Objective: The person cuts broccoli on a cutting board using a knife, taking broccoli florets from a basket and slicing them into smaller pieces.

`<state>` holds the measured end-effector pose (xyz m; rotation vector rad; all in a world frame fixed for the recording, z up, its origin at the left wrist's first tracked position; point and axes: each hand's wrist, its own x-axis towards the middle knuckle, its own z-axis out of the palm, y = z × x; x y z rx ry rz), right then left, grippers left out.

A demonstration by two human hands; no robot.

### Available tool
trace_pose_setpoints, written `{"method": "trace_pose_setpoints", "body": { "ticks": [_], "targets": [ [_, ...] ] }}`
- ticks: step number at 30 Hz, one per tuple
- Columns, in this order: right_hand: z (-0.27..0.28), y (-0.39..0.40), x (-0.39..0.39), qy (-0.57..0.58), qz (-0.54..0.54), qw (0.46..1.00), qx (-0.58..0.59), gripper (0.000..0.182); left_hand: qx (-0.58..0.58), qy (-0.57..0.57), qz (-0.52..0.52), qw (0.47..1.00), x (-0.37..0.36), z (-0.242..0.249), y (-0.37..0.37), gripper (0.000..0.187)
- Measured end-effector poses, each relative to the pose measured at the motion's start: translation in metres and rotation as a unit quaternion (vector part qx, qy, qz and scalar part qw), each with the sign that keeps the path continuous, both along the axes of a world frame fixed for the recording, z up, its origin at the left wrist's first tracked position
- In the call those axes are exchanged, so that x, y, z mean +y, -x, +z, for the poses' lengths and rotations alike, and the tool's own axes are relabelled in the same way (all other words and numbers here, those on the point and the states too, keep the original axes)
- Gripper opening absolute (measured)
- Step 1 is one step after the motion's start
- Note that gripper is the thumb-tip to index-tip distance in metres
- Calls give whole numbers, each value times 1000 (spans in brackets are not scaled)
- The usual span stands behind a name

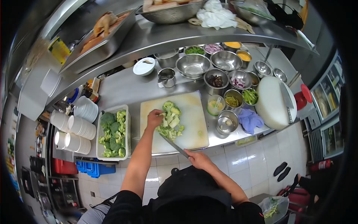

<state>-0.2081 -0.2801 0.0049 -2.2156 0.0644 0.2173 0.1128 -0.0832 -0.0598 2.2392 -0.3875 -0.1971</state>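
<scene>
My right hand grips the handle of a kitchen knife. Its blade slants up and left over the front edge of a pale cutting board, its tip close to the cut broccoli. My left hand is at the left side of the chopped broccoli, with fingers curled and closed on a piece at the pile's edge; the fingertips are partly hidden. A small green bit lies alone on the board's right part. Left of the board, a white plastic basket holds broccoli florets.
Steel bowls with chopped ingredients stand behind and right of the board. A purple cloth lies near a thick round chopping block bearing a cleaver. Stacked white tubs stand left. A steel shelf crosses above the counter.
</scene>
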Motion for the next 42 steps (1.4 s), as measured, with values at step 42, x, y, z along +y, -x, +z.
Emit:
{"method": "trace_pose_setpoints", "body": {
  "ticks": [42],
  "targets": [
    [46,11,27,111,96,987,69,68,-219,45,142,964,70,2,214,31]
  ]
}}
